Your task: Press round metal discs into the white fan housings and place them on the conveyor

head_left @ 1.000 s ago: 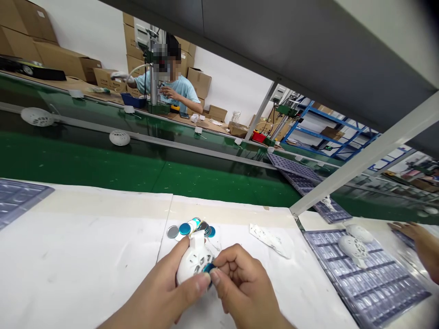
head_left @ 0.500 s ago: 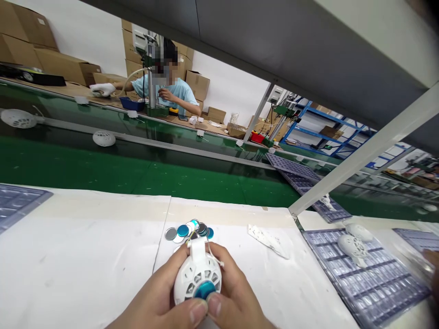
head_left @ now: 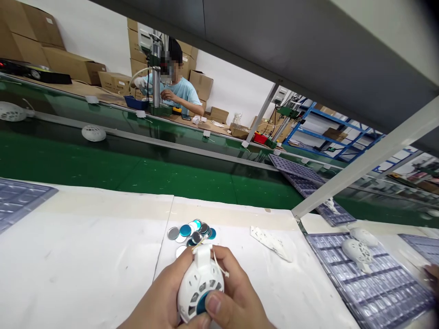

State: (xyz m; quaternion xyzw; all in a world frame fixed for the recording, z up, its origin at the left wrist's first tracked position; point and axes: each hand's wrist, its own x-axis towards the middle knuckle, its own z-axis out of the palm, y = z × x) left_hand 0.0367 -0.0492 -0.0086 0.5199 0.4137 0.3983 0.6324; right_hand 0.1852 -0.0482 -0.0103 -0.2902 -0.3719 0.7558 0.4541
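Observation:
A round white vented plastic housing point(head_left: 195, 283) with a neck and a short cord is cupped between my two hands, above the white table. My left hand point(head_left: 163, 290) wraps its left side, with the thumb low at the near edge. Around the right side curls my right hand point(head_left: 236, 290), its thumb pressed on a blue disc point(head_left: 202, 303) at the housing's centre. The thumb covers part of that disc. Just beyond my fingers lies a loose pile of blue and silver discs point(head_left: 185, 230).
A clear plastic tray point(head_left: 373, 288) with white housings point(head_left: 356, 250) stands at the right, near another person's hand point(head_left: 432, 272). A white scrap point(head_left: 270, 244) lies on the table. Beyond runs a green conveyor point(head_left: 137, 171); a slanted post point(head_left: 360, 160) rises at right. Opposite sits a co-worker point(head_left: 181, 91).
My right thumb has moved up onto the blue disc, covering more of it. A white housing on the conveyor has shifted left. The co-worker's gloved hand has drawn in toward their body.

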